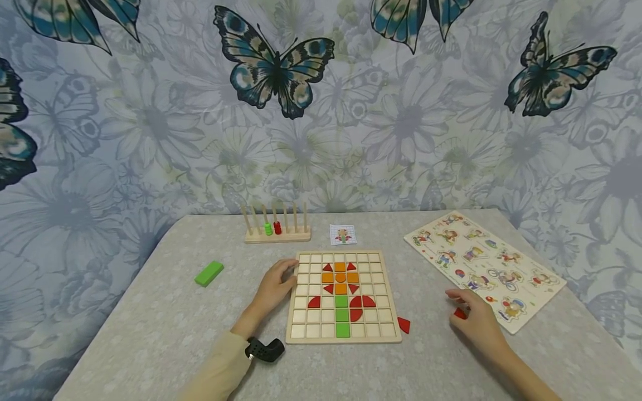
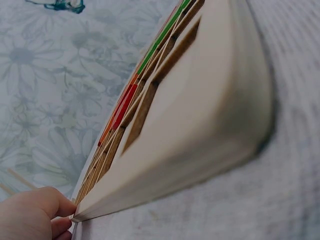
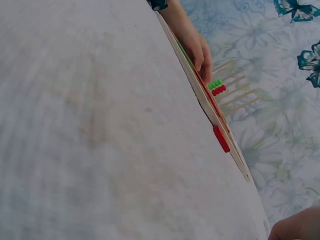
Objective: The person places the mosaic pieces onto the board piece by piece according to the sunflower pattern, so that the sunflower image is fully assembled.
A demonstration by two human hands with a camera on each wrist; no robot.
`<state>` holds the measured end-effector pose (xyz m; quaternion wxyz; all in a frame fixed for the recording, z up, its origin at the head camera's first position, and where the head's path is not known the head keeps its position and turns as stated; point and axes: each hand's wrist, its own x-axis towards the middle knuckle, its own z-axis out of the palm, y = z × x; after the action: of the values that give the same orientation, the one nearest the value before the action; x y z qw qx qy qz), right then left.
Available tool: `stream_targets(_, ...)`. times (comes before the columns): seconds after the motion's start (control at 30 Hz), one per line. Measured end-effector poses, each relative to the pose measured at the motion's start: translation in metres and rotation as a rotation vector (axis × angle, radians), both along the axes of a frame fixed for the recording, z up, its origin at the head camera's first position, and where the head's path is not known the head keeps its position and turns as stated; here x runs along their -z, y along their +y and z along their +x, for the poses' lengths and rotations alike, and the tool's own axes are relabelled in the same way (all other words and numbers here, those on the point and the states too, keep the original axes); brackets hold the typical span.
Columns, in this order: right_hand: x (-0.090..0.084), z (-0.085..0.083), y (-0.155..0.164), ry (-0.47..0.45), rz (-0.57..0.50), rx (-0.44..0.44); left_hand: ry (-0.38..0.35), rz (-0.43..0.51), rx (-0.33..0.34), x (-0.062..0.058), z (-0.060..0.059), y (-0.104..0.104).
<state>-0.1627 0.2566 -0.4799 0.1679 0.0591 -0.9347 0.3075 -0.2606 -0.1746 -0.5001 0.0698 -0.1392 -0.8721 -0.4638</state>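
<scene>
A wooden grid board (image 1: 311,328) lies on the table, with orange, red and green pieces set in its cells. My left hand (image 1: 275,287) holds the board at its left edge, fingertips and thumb on the rim; the left wrist view shows bent fingers (image 2: 57,207) at the corner. Off to the right of the board, my right hand (image 1: 473,320) has its thumb and fingers curled about a small red piece (image 1: 459,313), mostly hidden by them. In the right wrist view only a bit of this hand (image 3: 297,227) shows. Another red piece (image 1: 404,325) lies against the board's right edge.
A picture board (image 1: 486,262) with children's figures lies beyond my right hand. Behind the grid board stand a pegged wooden rack (image 1: 278,236) with green and red beads and a small pattern card (image 1: 343,235). A green block (image 1: 209,273) rests at the left.
</scene>
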Motion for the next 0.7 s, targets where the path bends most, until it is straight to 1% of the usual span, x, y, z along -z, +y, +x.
stream_targets(0.1, 0.000, 0.002, 0.003, -0.031, -0.026, 0.015, 0.004, -0.002, -0.007, 0.002, -0.001, 0.001)
stream_targets(0.17, 0.002, 0.002, 0.003, -0.026, -0.065, 0.007, 0.008, -0.006, -0.008, 0.002, -0.002, 0.001)
stream_targets(0.3, 0.006, 0.002, 0.002, 0.004, -0.130, -0.050, 0.006, -0.005, -0.003, 0.002, -0.002, 0.001)
stream_targets(0.4, 0.009, 0.002, 0.001, 0.023, -0.117, -0.073, -0.003, -0.001, -0.001, 0.002, -0.001, 0.001)
stream_targets(0.5, 0.009, 0.002, 0.000, 0.039, -0.097, -0.070, -0.004, 0.000, 0.003, 0.001, -0.001, 0.001)
stream_targets(0.57, 0.008, 0.000, -0.002, 0.048, -0.097, -0.069, -0.003, 0.000, 0.004, 0.001, -0.001, 0.001)
stream_targets(0.7, 0.006, -0.004, -0.011, 0.045, -0.104, -0.096, 0.002, 0.007, 0.007, 0.000, -0.001, 0.001)
